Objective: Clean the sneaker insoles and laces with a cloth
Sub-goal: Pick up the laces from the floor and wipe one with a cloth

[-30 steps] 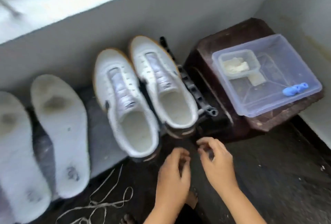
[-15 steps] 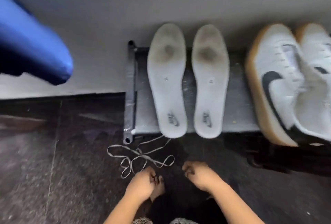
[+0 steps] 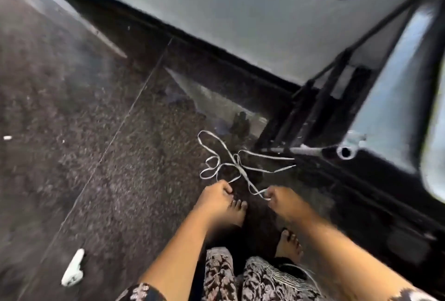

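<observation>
Both grips are closed on the laces. The left hand pinches a strand at its curled fingertips, and the right hand pinches another strand near its end. The rest lies in a loose tangle of loops on the dark speckled floor just ahead of the hands. One loose end reaches toward the black metal frame (heavy blur there, details unclear). Bare feet sit just below the hands. A small white object lies on the floor, well apart to the left.
</observation>
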Demonstrator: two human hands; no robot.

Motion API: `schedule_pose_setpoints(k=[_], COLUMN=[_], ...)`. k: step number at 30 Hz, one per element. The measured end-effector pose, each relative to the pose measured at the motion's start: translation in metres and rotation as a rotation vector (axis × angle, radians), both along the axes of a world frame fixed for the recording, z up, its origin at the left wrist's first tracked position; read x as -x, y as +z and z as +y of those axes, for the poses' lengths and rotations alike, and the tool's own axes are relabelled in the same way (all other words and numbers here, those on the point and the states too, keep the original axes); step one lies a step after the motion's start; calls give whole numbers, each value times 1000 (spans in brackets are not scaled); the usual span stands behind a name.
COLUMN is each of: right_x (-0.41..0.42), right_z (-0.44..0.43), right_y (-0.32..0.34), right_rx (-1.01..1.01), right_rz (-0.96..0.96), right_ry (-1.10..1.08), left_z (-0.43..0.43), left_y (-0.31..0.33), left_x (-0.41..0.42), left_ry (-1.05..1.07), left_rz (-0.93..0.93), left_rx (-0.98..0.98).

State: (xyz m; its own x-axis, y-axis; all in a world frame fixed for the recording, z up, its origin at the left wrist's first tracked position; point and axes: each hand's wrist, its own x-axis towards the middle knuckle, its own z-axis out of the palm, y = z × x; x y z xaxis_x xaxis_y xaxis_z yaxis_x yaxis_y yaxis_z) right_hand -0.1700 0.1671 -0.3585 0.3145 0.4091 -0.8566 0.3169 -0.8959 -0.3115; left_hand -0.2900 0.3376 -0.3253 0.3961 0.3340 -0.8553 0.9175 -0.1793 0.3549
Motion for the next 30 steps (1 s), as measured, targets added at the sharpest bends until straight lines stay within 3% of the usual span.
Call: schedule_pose_setpoints(k=[4,10,18,24,30], right_x=[-5,0,10,17,-21], right_z=[15,25,24,21,26], right_y=[-66,-154,-234,-233,-200], right_rx=[10,92,201,219,152], right_rz=[-11,-57,-100,-189,-199], right_ry=[96,419,501,304,147], left_z=[-2,-13,-27,-12,10], left_y=[-49,-126,-187,-185,-147], left_x=[20,40,46,21,-32], left_ry=[150,275,279,-47,-84], left_rz=[7,9,7,56,-66], left_rx=[24,76,58,35,-66])
